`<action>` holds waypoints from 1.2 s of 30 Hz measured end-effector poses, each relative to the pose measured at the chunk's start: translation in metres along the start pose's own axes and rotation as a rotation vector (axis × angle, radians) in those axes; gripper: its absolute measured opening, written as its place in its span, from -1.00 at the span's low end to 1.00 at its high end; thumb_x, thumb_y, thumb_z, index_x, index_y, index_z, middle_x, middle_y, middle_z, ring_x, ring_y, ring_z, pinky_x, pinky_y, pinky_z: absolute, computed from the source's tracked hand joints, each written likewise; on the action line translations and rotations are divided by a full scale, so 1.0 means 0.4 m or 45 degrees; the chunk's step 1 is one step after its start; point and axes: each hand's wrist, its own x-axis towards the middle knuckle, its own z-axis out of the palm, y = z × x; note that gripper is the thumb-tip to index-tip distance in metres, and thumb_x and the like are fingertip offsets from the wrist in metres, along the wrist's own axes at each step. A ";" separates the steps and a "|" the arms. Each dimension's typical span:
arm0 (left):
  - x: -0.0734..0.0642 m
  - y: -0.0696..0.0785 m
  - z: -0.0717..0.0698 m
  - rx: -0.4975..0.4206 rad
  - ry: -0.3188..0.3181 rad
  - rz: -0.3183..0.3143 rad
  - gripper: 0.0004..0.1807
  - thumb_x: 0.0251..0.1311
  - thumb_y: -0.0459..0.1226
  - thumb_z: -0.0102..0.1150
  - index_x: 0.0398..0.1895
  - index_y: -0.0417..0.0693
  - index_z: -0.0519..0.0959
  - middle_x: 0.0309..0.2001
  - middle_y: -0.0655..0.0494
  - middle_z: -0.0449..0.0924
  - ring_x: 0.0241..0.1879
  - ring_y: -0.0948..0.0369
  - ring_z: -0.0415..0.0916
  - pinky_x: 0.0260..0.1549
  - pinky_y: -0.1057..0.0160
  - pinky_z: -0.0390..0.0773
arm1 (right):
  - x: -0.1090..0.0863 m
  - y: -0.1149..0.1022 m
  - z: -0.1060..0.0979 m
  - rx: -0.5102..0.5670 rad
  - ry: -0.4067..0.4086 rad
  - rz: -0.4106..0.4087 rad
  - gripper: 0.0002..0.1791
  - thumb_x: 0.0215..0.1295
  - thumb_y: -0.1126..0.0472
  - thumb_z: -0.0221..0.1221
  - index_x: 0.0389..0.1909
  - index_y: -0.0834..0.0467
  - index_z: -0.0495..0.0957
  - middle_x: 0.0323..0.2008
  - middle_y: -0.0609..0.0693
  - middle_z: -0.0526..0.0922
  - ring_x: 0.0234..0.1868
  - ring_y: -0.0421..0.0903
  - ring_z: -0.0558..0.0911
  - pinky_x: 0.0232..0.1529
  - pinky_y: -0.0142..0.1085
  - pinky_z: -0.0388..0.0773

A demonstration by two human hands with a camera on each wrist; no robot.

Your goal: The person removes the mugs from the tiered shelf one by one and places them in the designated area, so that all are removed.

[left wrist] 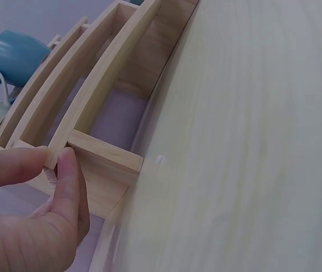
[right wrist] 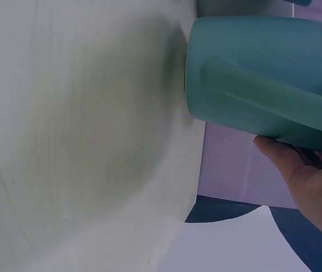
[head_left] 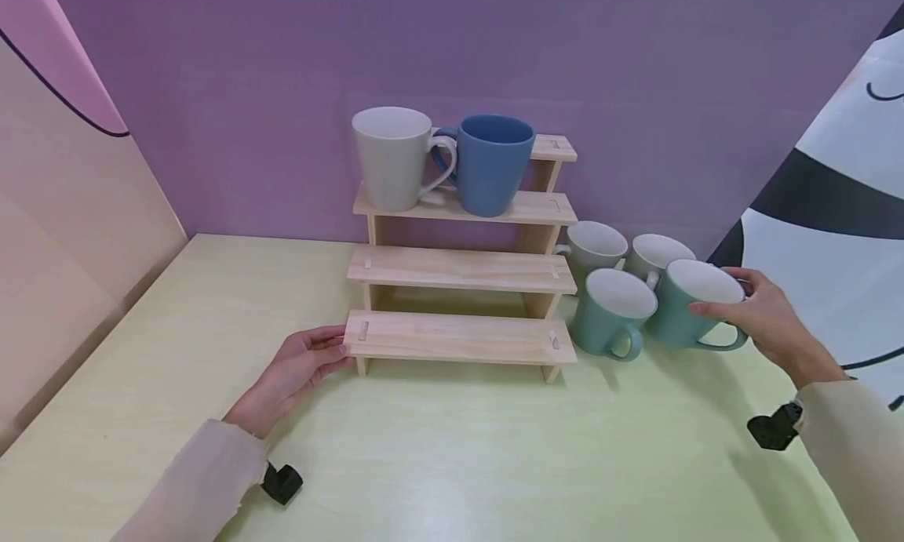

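Note:
My left hand [head_left: 293, 377] pinches the left end of the lowest step of a stepped wooden rack [head_left: 459, 338]; in the left wrist view, thumb and fingertips meet at that step's corner. At the far right my right hand [head_left: 773, 318] grips a teal mug [head_left: 681, 314] by its upper body, thumb in front and fingers behind. Its handle points right, below the hand. Whether its base touches the table, I cannot tell. A second teal mug [head_left: 610, 314] stands just left of it, by the rack. Fingers behind the held mug are partly hidden.
Upright on the rack's third step are a white mug [head_left: 391, 165] and a blue mug [head_left: 494, 169]. Two more white mugs, one nearer the rack [head_left: 586, 256] and another [head_left: 639, 263], stand behind the teal ones. A purple wall [head_left: 282, 95] backs the pale table [head_left: 424, 456].

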 end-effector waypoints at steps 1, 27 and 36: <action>0.000 -0.001 0.000 0.000 0.000 -0.001 -0.43 0.32 -0.54 -0.10 0.35 -0.56 0.03 -0.14 0.07 0.45 -0.21 0.37 0.55 -0.06 0.45 0.62 | 0.001 0.003 0.004 -0.007 0.005 0.001 0.00 0.26 0.07 0.22 0.40 0.46 -0.21 0.30 0.45 0.02 0.14 0.33 0.21 -0.08 -0.18 0.44; 0.004 -0.006 0.006 0.002 -0.016 -0.003 -0.43 0.31 -0.55 -0.10 0.35 -0.54 0.05 -0.11 0.06 0.44 -0.18 0.37 0.55 -0.04 0.45 0.61 | -0.004 0.036 0.025 -0.004 0.025 0.018 0.05 0.21 0.03 0.27 0.39 0.45 -0.21 0.28 0.42 0.03 0.15 0.32 0.20 -0.14 -0.26 0.44; 0.002 -0.003 0.000 0.016 -0.001 -0.002 -0.43 0.30 -0.55 -0.11 0.35 -0.55 0.05 -0.12 0.07 0.43 -0.19 0.37 0.54 -0.04 0.45 0.61 | -0.005 0.041 0.040 0.030 -0.089 0.023 0.05 0.29 0.00 0.17 0.40 0.39 -0.37 0.34 0.51 -0.12 0.25 0.46 0.08 0.13 0.40 0.26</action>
